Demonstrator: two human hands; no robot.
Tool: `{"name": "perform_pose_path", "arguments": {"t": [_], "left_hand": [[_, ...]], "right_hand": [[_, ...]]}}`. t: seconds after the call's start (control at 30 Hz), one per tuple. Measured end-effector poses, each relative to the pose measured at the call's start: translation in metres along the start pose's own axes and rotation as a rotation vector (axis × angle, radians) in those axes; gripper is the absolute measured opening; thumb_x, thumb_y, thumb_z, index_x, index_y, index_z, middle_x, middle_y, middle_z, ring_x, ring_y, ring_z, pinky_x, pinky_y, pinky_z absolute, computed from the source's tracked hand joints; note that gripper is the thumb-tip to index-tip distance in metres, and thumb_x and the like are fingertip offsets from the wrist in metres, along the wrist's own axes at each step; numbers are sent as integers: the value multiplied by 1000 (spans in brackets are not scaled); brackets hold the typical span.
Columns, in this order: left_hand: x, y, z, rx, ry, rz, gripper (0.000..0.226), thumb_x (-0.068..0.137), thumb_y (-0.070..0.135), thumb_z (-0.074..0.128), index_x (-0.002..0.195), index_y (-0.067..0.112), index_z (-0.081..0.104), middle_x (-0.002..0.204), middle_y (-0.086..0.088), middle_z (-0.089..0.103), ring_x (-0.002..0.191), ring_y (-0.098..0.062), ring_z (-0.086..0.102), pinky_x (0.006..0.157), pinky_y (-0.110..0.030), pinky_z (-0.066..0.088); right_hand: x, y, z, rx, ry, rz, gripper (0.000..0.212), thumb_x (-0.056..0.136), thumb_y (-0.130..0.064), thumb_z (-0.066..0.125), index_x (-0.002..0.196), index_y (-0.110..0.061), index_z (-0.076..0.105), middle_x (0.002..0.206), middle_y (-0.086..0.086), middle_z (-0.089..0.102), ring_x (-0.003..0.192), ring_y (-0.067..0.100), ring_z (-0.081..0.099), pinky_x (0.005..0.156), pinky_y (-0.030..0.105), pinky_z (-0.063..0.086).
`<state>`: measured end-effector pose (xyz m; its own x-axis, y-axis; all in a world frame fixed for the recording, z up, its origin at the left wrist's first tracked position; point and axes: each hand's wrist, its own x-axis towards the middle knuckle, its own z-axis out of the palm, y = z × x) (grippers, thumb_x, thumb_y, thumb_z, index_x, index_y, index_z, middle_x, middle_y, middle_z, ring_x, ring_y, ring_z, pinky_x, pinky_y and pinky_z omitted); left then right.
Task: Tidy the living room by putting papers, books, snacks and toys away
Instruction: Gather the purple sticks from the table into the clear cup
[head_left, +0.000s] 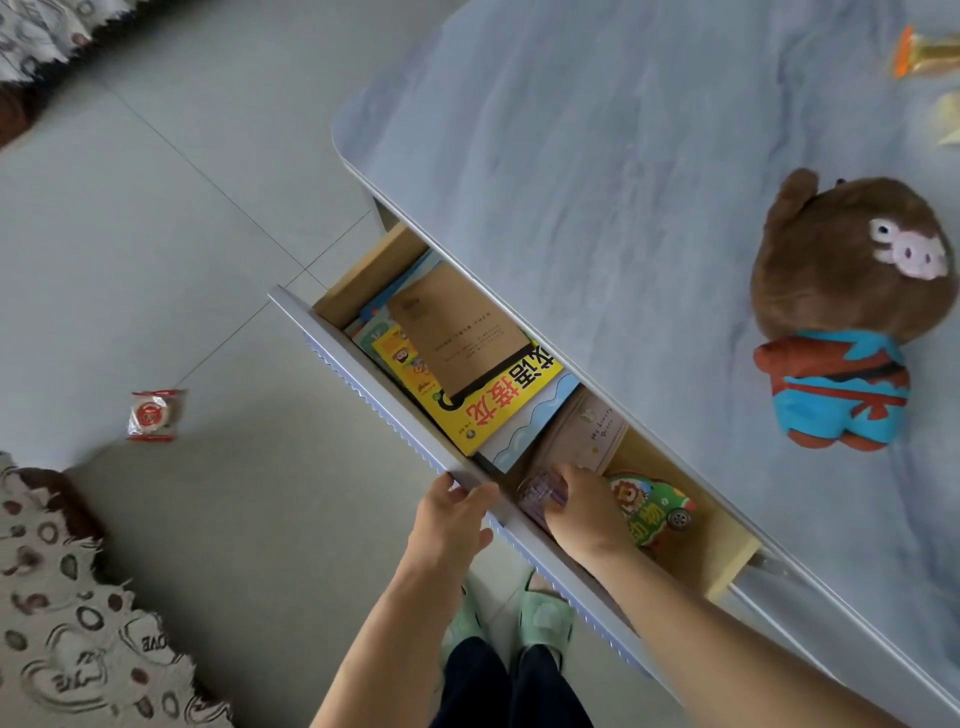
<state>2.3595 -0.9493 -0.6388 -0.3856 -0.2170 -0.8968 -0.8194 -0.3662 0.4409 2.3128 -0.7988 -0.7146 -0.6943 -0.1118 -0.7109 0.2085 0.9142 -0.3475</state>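
Note:
The table's drawer stands pulled out, and my left hand grips its ribbed front edge. Inside lie a brown booklet on a yellow book, a pale notebook and a green car-shaped book. My right hand reaches into the drawer and holds a small clear purple object against the front wall. A brown plush toy in blue and red clothes lies on the blue-grey table top. A wrapped snack lies on the floor to the left.
Two snack wrappers sit at the table's far right edge. Patterned sofa covers fill the lower left and upper left corners. My feet in green slippers stand on the tiled floor beside the drawer.

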Motion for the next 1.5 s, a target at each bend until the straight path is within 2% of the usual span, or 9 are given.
{"name": "perform_pose_path", "arguments": {"t": [0.17,0.33,0.47,0.6,0.97,1.07,1.27,1.4,1.5], "left_hand": [[2,4,2,37,31,-14,9,90,14,62,97,9,63,96,-10,65,87,-21,59,87,-38,55],[1,9,6,1,143,-31,20,94,8,47,89,-3,63,71,-14,61,57,-25,57,56,-34,50],[3,6,8,9,221,-42,24,91,17,51,77,5,66,83,-17,69,77,-25,64,65,-33,45],[6,7,10,27,246,-71,18,86,13,58,71,11,68,80,-8,69,92,-24,66,74,-35,47],[-1,16,29,-80,198,-71,12,83,8,63,76,12,71,78,-5,69,82,-15,65,72,-35,46],[-1,18,32,-90,181,-46,10,79,9,64,73,14,69,79,-4,68,80,-18,62,66,-32,39],[1,40,55,-105,44,28,27,85,11,59,109,19,67,102,-3,71,95,-13,65,61,-26,40],[1,63,81,-87,-78,112,19,86,1,55,92,15,67,84,-3,67,62,-9,59,49,-19,42],[2,73,95,-74,-106,155,21,83,-5,51,89,8,67,74,-6,56,44,-10,48,40,-14,31]], "right_hand": [[-31,-40,2,332,280,-112,14,93,-20,50,94,-16,63,89,-2,64,83,15,60,70,31,51],[-60,-80,-1,751,-87,219,33,91,-12,44,68,0,64,55,11,65,37,18,52,37,27,40],[-80,-83,8,1194,-478,602,30,95,-34,47,77,-14,60,46,0,50,37,10,35,38,15,19],[-75,-78,29,1766,-241,767,12,92,-21,59,85,-12,56,59,0,39,46,10,34,34,18,25],[-70,-74,17,1936,-84,702,24,88,12,38,77,-4,53,62,6,37,52,16,35,38,20,42],[-69,-72,14,1956,-82,647,29,87,14,36,95,-4,58,64,6,38,53,16,36,40,20,43],[-49,-65,-11,1923,-52,518,43,88,12,36,121,-7,55,74,8,47,60,16,43,47,23,46],[-27,-53,-35,1918,-35,413,43,89,10,39,126,-8,53,75,10,54,58,16,53,50,25,51],[-15,-49,-54,1924,-19,392,27,94,7,36,92,-11,56,56,3,54,45,13,57,44,19,47]]}}
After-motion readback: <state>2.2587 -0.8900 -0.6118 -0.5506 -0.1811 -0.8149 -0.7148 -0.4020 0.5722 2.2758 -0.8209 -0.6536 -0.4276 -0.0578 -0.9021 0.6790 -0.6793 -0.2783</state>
